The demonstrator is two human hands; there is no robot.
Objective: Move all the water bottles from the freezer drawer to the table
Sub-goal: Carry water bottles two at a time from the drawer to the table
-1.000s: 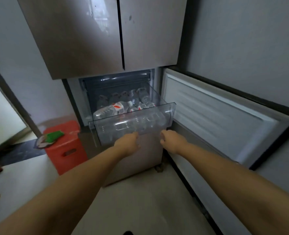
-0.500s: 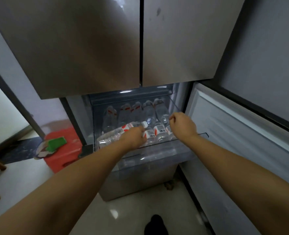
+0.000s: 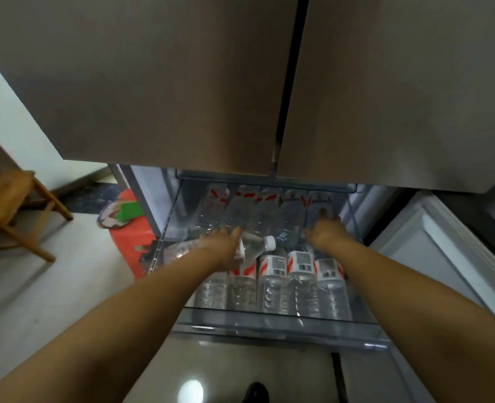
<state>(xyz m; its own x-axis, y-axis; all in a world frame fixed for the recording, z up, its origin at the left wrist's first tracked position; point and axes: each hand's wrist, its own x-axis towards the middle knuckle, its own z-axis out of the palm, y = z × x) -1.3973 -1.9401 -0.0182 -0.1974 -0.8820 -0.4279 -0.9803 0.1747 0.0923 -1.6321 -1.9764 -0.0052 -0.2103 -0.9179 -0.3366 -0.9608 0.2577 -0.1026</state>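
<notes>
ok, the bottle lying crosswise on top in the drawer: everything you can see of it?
The crosswise bottle is clear plastic with a white cap and a red-and-white label, water inside. It lies on its side across the front row of bottles, cap pointing right. The left hand lies over its middle, hiding most of the label; whether the fingers grip it is unclear. Its base end shows left of the wrist, near the drawer wall.

The drawer (image 3: 281,321) lies open from above, though closed upper doors (image 3: 182,82) overhang its bottle-packed (image 3: 272,274) rear.
</notes>
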